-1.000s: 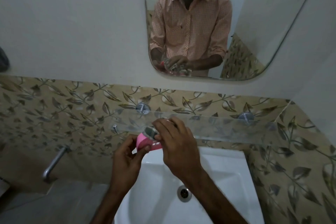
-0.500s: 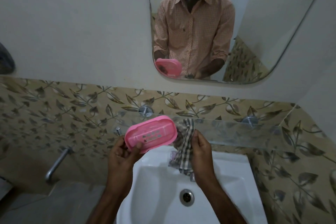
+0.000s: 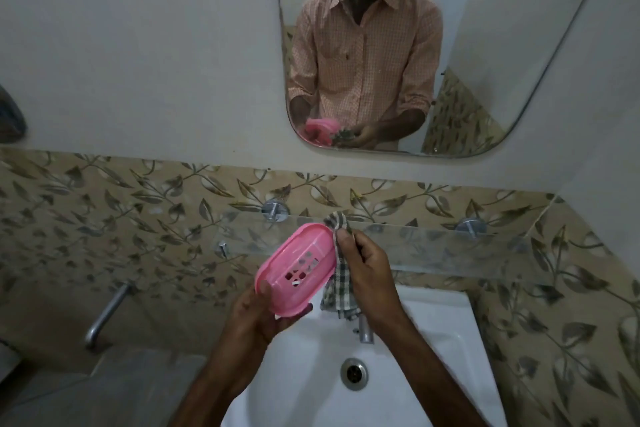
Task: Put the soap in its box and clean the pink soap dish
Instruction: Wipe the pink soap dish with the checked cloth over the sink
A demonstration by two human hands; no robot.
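Two hands over sink (image 3: pixel 433 357), left hand (image 3: pixel 263 315) gripping pink soap dish (image 3: pixel 294 270), right hand (image 3: pixel 370 270) pinching checked cloth (image 3: pixel 341 282) vs dish edge

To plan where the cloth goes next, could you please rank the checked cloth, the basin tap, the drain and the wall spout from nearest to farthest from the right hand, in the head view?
1. Cloth: in the right hand.
2. Tap: just below that hand.
3. Drain: lower, in the basin.
4. Spout: far left, on the wall.
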